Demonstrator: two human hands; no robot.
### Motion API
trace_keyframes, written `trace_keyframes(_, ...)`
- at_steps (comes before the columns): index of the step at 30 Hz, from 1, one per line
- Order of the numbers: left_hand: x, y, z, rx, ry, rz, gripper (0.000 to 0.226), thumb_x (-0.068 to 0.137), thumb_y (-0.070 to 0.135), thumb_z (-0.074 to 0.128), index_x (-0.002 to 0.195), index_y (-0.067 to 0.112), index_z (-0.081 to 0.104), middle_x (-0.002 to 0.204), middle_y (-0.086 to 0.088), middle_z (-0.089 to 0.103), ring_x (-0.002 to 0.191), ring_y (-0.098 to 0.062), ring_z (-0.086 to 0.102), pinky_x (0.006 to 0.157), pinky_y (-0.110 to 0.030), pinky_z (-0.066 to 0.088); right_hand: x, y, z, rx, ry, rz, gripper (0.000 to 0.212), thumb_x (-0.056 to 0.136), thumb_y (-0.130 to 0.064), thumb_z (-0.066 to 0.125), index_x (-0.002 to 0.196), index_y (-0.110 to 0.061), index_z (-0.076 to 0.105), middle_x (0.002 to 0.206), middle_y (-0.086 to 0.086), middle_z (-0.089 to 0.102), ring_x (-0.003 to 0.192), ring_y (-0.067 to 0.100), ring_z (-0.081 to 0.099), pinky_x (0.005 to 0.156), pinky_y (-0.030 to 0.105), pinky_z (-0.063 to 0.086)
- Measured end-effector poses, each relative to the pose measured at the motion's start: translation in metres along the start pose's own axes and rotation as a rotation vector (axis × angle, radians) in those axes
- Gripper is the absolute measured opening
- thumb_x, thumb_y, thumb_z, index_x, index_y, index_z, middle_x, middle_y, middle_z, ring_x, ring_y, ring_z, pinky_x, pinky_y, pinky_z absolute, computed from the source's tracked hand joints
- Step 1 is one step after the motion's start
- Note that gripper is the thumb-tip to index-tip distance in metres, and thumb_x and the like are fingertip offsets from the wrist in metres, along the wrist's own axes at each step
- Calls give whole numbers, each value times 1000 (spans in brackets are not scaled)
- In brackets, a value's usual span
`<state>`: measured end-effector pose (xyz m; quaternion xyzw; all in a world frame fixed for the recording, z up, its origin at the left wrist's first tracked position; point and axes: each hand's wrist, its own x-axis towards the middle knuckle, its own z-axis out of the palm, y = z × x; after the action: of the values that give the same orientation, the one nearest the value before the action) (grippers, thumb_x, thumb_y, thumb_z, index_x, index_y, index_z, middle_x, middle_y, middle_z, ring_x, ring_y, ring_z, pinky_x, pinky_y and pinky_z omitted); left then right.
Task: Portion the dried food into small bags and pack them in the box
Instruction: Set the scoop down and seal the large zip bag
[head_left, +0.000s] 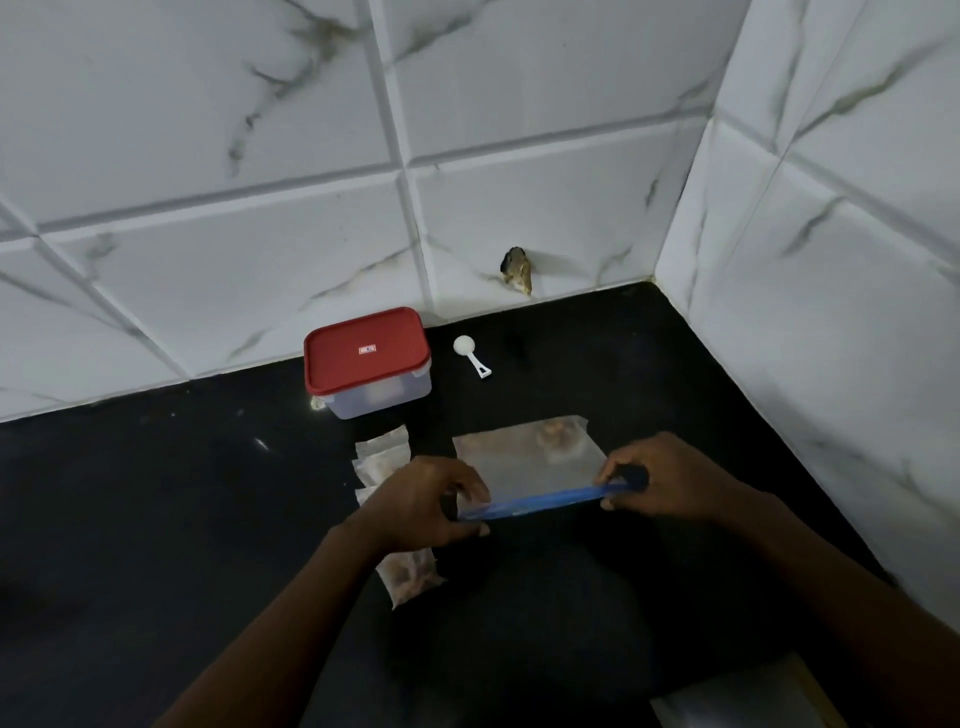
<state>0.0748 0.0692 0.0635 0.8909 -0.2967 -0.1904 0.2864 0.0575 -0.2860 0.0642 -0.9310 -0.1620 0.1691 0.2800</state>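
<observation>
Frame centre: left hand (426, 504) and right hand (660, 478) each pinch one end of the zip bag (530, 462)'s blue strip. A little dried food (556, 434) remains at its far end.

Filled small bags (382, 457) lie left of it.

Box (369, 364), upper centre, lid on; packing apparently not yet done.

Scoop (464, 347) beside the box.

Lid label (367, 349) unreadable.

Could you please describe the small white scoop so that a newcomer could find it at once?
On the black countertop, look along the foot of the tiled back wall to the box with the red lid. The scoop lies just right of it, not touching. It alone is solid white, with a round bowl and a short handle.
</observation>
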Motion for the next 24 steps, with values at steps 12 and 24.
trace_keyframes(12, 1, 16, 63, 247, -267, -226, 24, 108, 35, 46, 124, 25, 61, 120, -4, 67, 104, -14, 64, 91, -32, 52, -17, 7, 47, -234, -169, 73, 27, 103, -47, 48, 114, -31, 67, 105, -9, 64, 99, 7, 59, 87, 28, 47)
trace_keyframes(24, 15, 34, 68, 263, -284, -369, 51, 106, 35, 47, 154, 25, 34, 138, -11, 59, 117, -24, 62, 95, -36, 50, -1, 5, 63, -317, -198, 138, 58, 102, -53, 45, 155, -36, 32, 145, -1, 56, 123, 14, 57, 101, 36, 47)
